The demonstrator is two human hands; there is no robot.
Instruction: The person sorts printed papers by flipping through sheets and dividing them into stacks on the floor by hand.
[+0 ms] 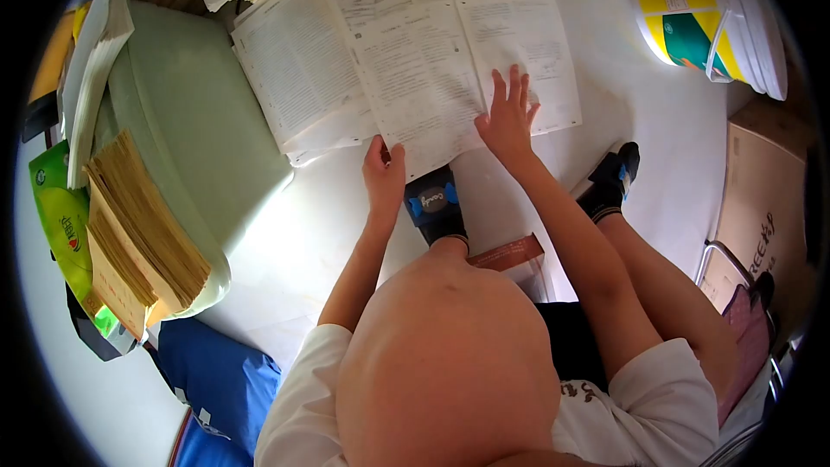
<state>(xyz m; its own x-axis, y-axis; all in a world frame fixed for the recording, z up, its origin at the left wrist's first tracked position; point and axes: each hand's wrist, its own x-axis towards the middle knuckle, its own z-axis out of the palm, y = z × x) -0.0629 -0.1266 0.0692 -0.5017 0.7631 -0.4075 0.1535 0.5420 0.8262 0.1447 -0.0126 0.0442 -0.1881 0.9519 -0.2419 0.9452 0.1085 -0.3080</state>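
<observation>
Head: sheets (417, 69) under spread right hand (507, 124); left hand (384, 177) curled at edge, grip unclear.

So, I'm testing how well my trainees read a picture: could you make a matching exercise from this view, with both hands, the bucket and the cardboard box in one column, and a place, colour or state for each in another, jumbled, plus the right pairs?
Column one
1. Left hand
2. Bucket
3. Right hand
4. Cardboard box

Column two
A. Fingers spread over the printed pages
B. Brown, with dark lettering
C. Fingers curled, at the near edge of the pages
D. Yellow, green and white

Right pairs: 1-C, 2-D, 3-A, 4-B
</observation>
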